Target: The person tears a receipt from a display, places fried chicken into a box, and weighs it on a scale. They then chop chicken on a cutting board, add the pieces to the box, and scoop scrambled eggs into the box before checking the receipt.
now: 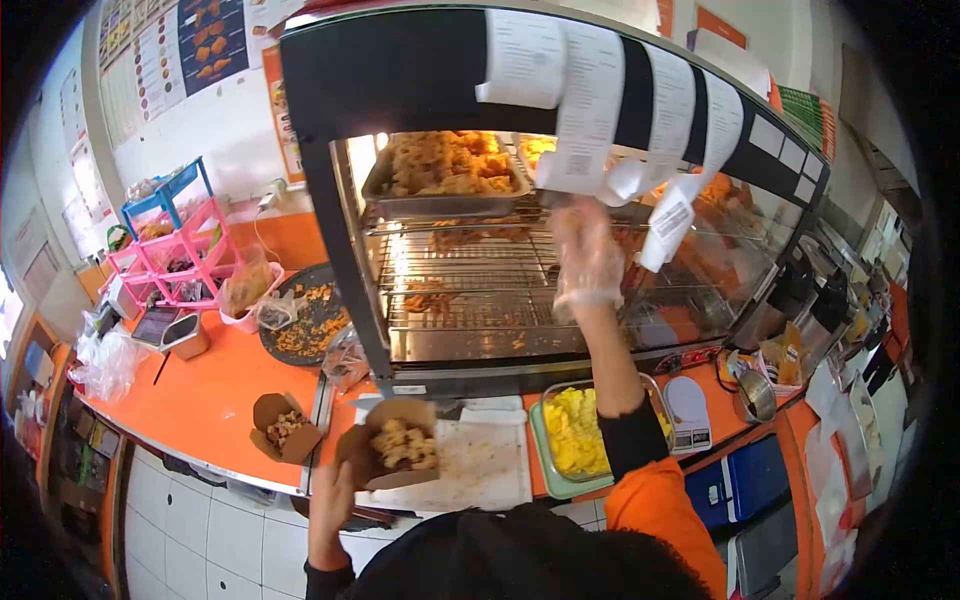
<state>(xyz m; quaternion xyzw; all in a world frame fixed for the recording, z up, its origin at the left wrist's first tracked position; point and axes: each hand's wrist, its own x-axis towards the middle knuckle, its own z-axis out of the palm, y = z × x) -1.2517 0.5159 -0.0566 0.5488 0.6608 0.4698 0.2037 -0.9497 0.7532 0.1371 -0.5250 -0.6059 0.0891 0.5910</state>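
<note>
My left hand [332, 497] grips the side of an open brown cardboard takeaway box [362, 468] with pieces of golden fried food [403, 445] inside. My right hand [588, 250], in a clear plastic glove, is raised at the front of a lit food warmer [355, 270], just below the hanging receipts. Motion smears its fingers, and I cannot make out whether they hold anything. To its left, a metal tray [450, 206] heaped with fried pieces rests on the upper rack. Wire racks [470, 275] below carry a few scattered pieces.
A second filled box [270, 447] stands on the orange counter [215, 385]. Behind it lies a dark round tray [275, 345] with crumbs. A glass dish [545, 440] of yellow food sits beside my right forearm, near a small scale [690, 438]. Paper receipts [590, 95] hang from the warmer.
</note>
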